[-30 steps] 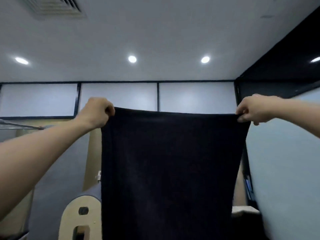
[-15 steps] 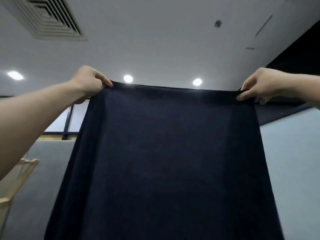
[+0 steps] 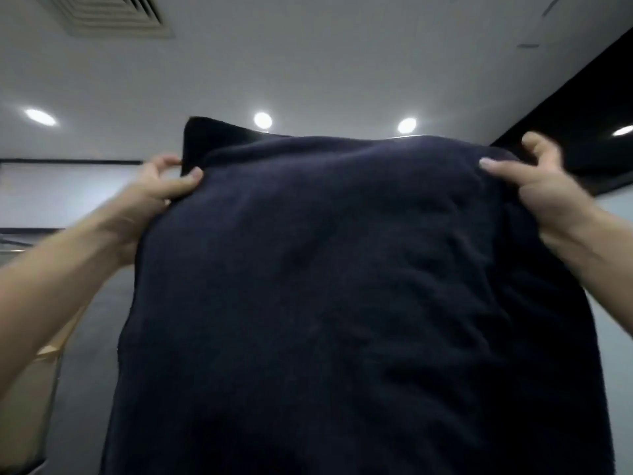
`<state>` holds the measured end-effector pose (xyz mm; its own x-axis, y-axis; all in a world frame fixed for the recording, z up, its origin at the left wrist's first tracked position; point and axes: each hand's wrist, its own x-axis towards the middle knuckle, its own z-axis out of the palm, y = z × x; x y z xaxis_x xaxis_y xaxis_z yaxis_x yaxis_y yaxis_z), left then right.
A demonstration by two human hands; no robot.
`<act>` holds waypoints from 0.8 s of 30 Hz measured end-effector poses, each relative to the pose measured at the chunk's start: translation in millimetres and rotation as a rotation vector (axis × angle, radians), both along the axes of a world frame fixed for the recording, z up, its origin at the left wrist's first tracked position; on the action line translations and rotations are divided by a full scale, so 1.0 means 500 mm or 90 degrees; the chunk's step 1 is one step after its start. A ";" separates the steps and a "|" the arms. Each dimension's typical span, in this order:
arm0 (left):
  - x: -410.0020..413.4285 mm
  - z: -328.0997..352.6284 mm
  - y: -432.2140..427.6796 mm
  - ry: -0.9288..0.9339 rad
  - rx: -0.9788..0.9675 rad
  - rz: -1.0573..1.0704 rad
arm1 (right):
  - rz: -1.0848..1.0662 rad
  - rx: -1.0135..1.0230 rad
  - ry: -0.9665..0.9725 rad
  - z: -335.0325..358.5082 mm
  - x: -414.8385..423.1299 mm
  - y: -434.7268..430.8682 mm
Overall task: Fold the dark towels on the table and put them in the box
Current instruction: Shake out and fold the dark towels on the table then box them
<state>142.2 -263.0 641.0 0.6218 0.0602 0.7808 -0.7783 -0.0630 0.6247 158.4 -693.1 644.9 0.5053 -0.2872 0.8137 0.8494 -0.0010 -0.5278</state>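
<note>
- Dark towel (image 3: 342, 286): fills most of your view. You hold it up in the air in front of you, and it hangs down past the bottom of the frame. Its surface is rumpled and shows no clean crease. One loose corner stands up above your left grip. I cannot tell whether the cloth is single or already doubled.
- Ceiling (image 3: 308, 63): sits behind the towel, because your head is tipped upward. Neither the worktop nor the box is in view, so towels already packed or waiting cannot be counted.
- Left hand (image 3: 154, 197): at the towel's upper left edge. The thumb lies on the near face and the fingers (image 3: 166, 163) curl behind, pinching the cloth.
- Right hand (image 3: 544, 197): at the upper right edge, with the same grip. The thumb presses the near face and the fingers (image 3: 537, 145) hook behind the edge.
- Tan edge (image 3: 41, 365): low on the left. I cannot tell what it is.
- Vent (image 3: 113, 15) and round ceiling lights (image 3: 263, 120): overhead.

Progress, as a judgement:
- **Done:** this towel is lifted and spread between your hands. No fold is visibly made.
- **Left for this towel:** bring the edges together, fold it down to size, and set it in the box.
- **Left overall:** any remaining towels, number unknown.
</note>
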 end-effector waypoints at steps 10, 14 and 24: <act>0.044 -0.672 -0.031 0.644 -0.116 -0.079 | 0.141 -0.435 0.595 -0.698 0.105 0.025; 0.016 -0.808 -0.101 0.639 0.183 -0.011 | 0.172 -0.654 0.543 -0.809 0.078 0.085; 0.026 -0.824 -0.330 0.399 0.247 -0.033 | 0.201 -0.613 0.334 -0.712 0.065 0.164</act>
